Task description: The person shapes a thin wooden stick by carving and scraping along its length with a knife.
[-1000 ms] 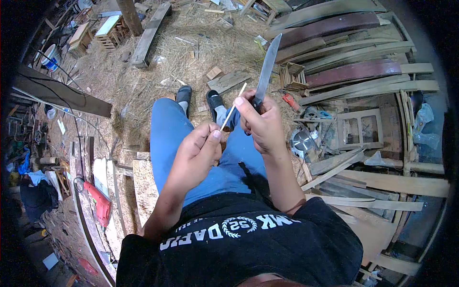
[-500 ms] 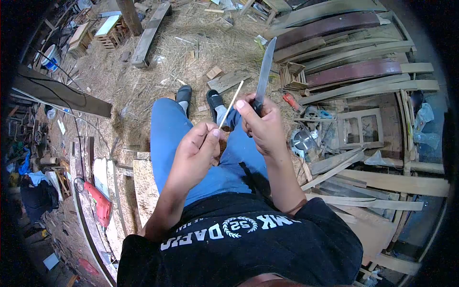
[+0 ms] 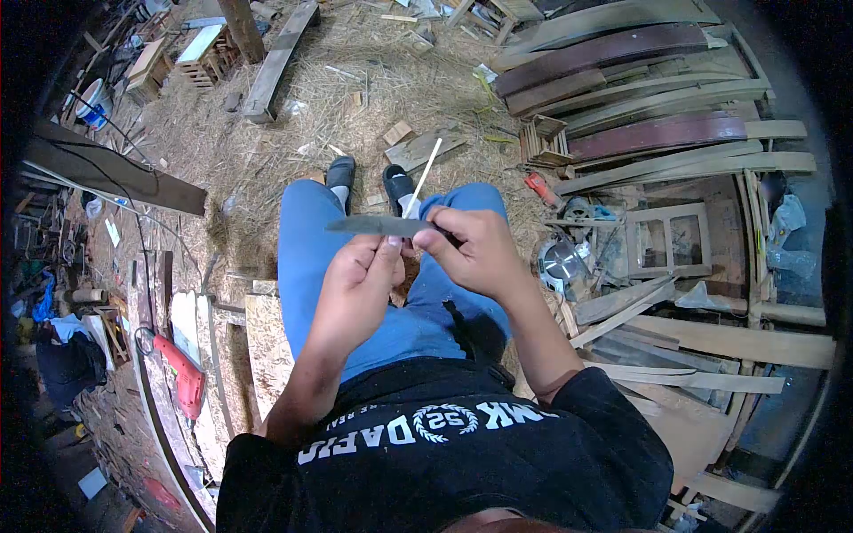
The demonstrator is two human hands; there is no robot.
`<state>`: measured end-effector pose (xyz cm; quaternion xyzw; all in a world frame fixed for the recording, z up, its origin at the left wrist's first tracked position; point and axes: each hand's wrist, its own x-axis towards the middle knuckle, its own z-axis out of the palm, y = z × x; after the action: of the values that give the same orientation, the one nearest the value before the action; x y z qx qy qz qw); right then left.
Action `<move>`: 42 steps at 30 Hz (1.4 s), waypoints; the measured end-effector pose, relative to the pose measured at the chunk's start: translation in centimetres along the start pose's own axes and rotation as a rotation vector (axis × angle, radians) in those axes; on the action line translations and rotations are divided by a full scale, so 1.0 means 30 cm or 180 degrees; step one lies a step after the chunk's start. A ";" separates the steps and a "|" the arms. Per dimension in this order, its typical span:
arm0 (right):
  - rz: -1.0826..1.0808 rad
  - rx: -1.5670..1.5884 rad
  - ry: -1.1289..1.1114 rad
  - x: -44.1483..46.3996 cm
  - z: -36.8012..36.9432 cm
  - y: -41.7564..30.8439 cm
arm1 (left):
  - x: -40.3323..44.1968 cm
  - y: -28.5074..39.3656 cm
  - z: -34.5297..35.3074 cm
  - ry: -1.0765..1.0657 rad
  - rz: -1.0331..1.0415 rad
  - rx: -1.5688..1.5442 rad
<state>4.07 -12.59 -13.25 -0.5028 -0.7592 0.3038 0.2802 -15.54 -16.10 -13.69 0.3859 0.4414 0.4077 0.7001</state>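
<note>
Over my lap, my left hand (image 3: 362, 277) pinches the lower end of a thin pale wooden stick (image 3: 426, 174) between thumb and fingers. The stick slants up and to the right, past the blade. My right hand (image 3: 471, 249) is wrapped round the dark handle of a knife (image 3: 378, 226). Its grey blade points left and lies across the stick, just above my left thumb and fingertips. My fingers hide most of the knife's handle and the stick's lower end.
A red power drill (image 3: 185, 373) lies on the boards at my left. Long curved planks (image 3: 622, 53) are stacked at the right, near a miter-saw-like machine (image 3: 562, 260) and an orange-red tool (image 3: 539, 188). Straw-like shavings (image 3: 311, 98) cover the floor; a wooden beam (image 3: 115, 169) stands out at left.
My right hand has brought the knife down and turned it from pointing upward to pointing left, across the stick. My left hand keeps its pinch, and the stick stands slightly more upright.
</note>
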 end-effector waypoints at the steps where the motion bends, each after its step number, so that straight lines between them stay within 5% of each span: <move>1: -0.0005 0.0007 -0.0006 0.003 -0.002 0.005 | -0.002 0.003 0.002 0.0010 0.0000 0.0002; 4: -0.0499 -0.0391 -0.0115 0.014 -0.012 0.013 | -0.004 0.004 0.004 0.0207 -0.0155 0.0221; 9: -0.0663 -0.0402 -0.0131 0.023 0.000 0.028 | -0.015 0.004 0.004 0.0393 0.0688 0.1313; 13: -0.0918 -0.0540 -0.0144 0.038 -0.023 0.031 | -0.046 0.026 0.012 0.0377 0.0732 0.1363; 15: -0.0171 -0.0725 0.0774 0.073 -0.063 0.082 | -0.065 0.023 0.001 0.0266 0.0251 0.0791; 17: 0.0581 -0.0121 0.1416 0.125 -0.147 0.223 | -0.098 0.013 0.008 0.0105 0.0587 0.1106; 21: 0.0413 0.0845 0.1321 0.081 -0.161 0.237 | -0.087 0.011 -0.008 0.0461 0.0477 0.0766; 23: -0.0093 0.0187 0.0571 0.059 -0.087 0.150 | -0.066 0.029 -0.013 0.0475 0.0408 0.0749; 31: -0.0745 -0.0486 0.0225 0.028 -0.013 0.025 | -0.044 -0.004 0.026 0.0634 0.0499 0.0951; 34: -0.0659 -0.0843 0.0548 0.061 -0.061 0.060 | -0.051 0.013 0.033 0.0782 0.0789 0.0995; 36: 0.0330 0.0032 0.1192 0.113 -0.094 0.138 | -0.058 0.041 0.031 0.0533 0.0660 0.0909; 41: 0.0507 0.0353 0.1392 0.084 -0.110 0.147 | -0.045 0.009 0.028 0.0230 0.0487 0.0554; 42: 0.0204 0.0134 0.0964 0.073 -0.095 0.093 | -0.035 0.013 0.016 0.0330 0.0466 0.0604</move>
<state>7.08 -9.17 -13.20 -0.5609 -0.6853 0.2490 0.3921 -15.48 -17.01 -12.86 0.4599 0.4842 0.4335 0.6050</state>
